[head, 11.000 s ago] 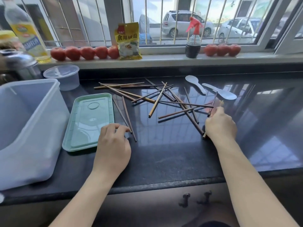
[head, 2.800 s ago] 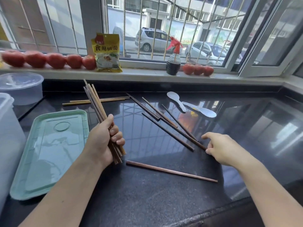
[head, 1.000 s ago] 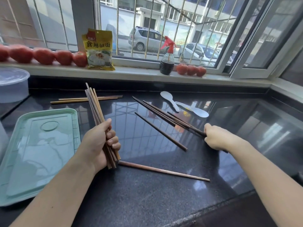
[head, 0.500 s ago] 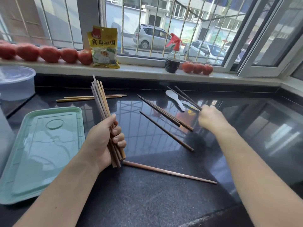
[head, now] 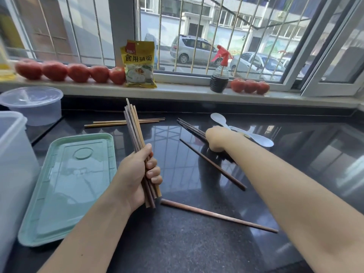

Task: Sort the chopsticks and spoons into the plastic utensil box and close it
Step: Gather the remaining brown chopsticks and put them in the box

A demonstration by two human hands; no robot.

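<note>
Left hand (head: 136, 174) grips my bundle of brown wooden chopsticks (head: 136, 134) low down, right hand (head: 216, 138) clutches dark chopsticks (head: 192, 128) farther right (stiff, light, slippery, so I'd grip mid-shaft).

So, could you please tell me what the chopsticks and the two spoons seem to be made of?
The brown chopsticks held by the left hand look like matte wood or bamboo, with visible grain. The two white spoons look like smooth, slightly translucent plastic.
</note>
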